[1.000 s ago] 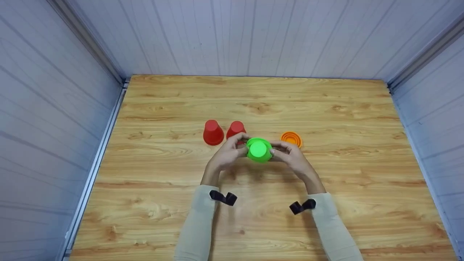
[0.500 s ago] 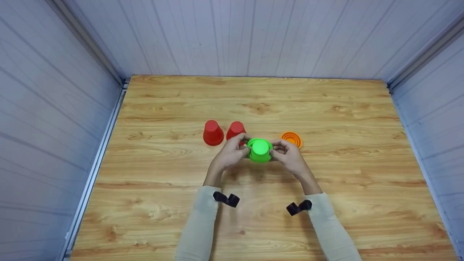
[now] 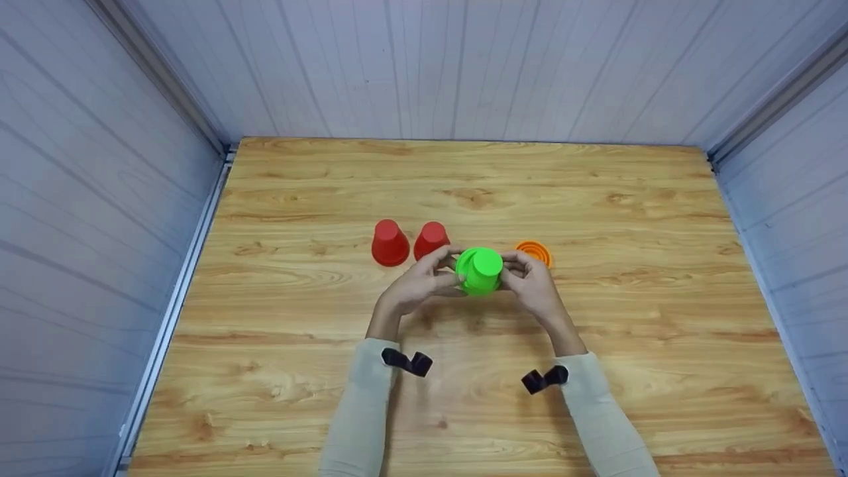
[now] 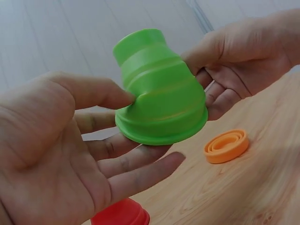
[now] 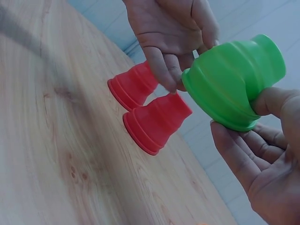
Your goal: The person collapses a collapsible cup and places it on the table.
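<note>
Above the wooden table both hands hold a green collapsible silicone cup (image 3: 482,270), its narrow end up and its wide rim down. In the left wrist view the cup (image 4: 161,89) is bent to one side, with a dent where the thumb presses its ribbed wall. My left hand (image 3: 421,281) pinches its left side, thumb on the wall and fingers beneath the rim. From the right, my right hand (image 3: 533,285) grips the opposite side; in the right wrist view its thumb pushes into the wall and its fingers (image 5: 239,152) lie at the rim.
Two red collapsible cups (image 3: 389,244) (image 3: 432,240) stand upside down on the table (image 3: 298,397), behind the left hand. A flattened orange collapsible cup (image 3: 534,252) lies behind the right hand. White panel walls (image 3: 424,66) enclose the back and sides.
The green cup has shifted slightly right, and its narrow end now leans to the right. Both hands keep hold of it; the red and orange cups have not moved.
</note>
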`<state>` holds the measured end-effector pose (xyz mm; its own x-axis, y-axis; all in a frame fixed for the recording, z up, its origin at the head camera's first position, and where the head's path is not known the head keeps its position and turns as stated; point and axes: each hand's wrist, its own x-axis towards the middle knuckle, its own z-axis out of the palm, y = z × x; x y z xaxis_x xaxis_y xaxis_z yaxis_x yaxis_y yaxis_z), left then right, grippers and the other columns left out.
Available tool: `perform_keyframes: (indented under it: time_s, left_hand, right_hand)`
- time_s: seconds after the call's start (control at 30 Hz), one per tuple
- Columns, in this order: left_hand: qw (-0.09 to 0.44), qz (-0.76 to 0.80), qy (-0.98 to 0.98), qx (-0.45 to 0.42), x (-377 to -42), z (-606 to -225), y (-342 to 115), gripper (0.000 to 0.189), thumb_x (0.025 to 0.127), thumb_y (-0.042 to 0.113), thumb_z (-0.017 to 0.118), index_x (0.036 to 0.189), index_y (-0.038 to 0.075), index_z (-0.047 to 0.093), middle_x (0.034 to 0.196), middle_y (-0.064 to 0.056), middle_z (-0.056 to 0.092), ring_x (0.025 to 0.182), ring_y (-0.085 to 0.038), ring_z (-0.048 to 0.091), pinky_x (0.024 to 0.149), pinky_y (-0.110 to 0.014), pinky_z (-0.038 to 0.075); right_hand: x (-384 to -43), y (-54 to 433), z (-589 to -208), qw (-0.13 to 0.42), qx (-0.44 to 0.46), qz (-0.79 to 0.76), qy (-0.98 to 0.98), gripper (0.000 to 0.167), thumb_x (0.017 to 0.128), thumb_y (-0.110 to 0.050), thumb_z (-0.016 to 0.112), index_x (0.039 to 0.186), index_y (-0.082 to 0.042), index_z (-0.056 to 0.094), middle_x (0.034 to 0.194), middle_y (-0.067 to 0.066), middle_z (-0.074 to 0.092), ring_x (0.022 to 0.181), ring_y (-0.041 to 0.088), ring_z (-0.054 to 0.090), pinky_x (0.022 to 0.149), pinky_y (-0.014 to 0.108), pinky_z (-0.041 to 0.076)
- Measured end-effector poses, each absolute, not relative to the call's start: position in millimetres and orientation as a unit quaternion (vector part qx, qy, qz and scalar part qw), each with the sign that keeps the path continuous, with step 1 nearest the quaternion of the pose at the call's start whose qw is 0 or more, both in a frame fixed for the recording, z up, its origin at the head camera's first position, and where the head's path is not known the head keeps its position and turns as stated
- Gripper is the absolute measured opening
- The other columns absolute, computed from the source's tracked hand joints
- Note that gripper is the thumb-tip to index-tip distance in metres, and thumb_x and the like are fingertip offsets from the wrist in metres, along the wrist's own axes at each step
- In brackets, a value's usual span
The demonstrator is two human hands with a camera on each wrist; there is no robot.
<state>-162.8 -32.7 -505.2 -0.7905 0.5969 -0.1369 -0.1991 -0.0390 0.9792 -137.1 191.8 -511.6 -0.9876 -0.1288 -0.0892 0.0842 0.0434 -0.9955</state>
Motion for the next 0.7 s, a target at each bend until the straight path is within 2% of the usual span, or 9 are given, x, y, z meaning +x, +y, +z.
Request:
perform_keyframes:
  time_s: [0.17,0.37,0.53,0.7]
  left_hand:
    - [0.293,0.728,0.601,0.154,-162.8,-507.6,-32.3,0.048,0.089,-0.001,0.057,0.135,0.002,0.043,0.113,-0.011,0.055,0.102,-0.021,0.058,0.093,-0.056,0.049]
    - [0.276,0.735,0.601,0.15,-163.0,-508.3,-29.8,0.046,0.088,-0.002,0.057,0.132,0.001,0.044,0.111,-0.01,0.056,0.098,-0.021,0.059,0.09,-0.05,0.052]
    - [0.259,0.731,0.617,0.134,-163.1,-508.5,-27.6,0.044,0.088,-0.004,0.056,0.13,0.001,0.045,0.11,-0.01,0.057,0.096,-0.021,0.06,0.087,-0.043,0.055]
    - [0.236,0.732,0.631,0.101,-163.6,-507.1,-24.9,0.043,0.087,-0.006,0.052,0.128,0.002,0.045,0.11,-0.012,0.056,0.095,-0.021,0.061,0.089,-0.05,0.053]
  right_hand:
    - [-137.1,193.1,-511.8,0.086,-0.02,-0.693,0.715,0.026,0.093,-0.003,0.057,0.117,0.007,0.058,0.101,0.009,0.066,0.088,0.015,0.067,0.075,0.032,0.058]
    - [-135.1,195.5,-511.4,0.114,-0.031,-0.705,0.699,0.033,0.096,-0.013,0.057,0.123,0.006,0.054,0.116,0.015,0.058,0.099,0.018,0.063,0.083,0.039,0.057]
    - [-132.9,197.4,-511.5,0.135,-0.041,-0.722,0.678,0.037,0.095,-0.017,0.058,0.126,0.004,0.052,0.119,0.015,0.054,0.103,0.02,0.061,0.088,0.042,0.055]
    - [-129.8,198.1,-510.8,0.159,-0.047,-0.76,0.629,0.042,0.093,-0.015,0.062,0.128,0.005,0.048,0.117,0.015,0.054,0.102,0.024,0.063,0.095,0.052,0.048]
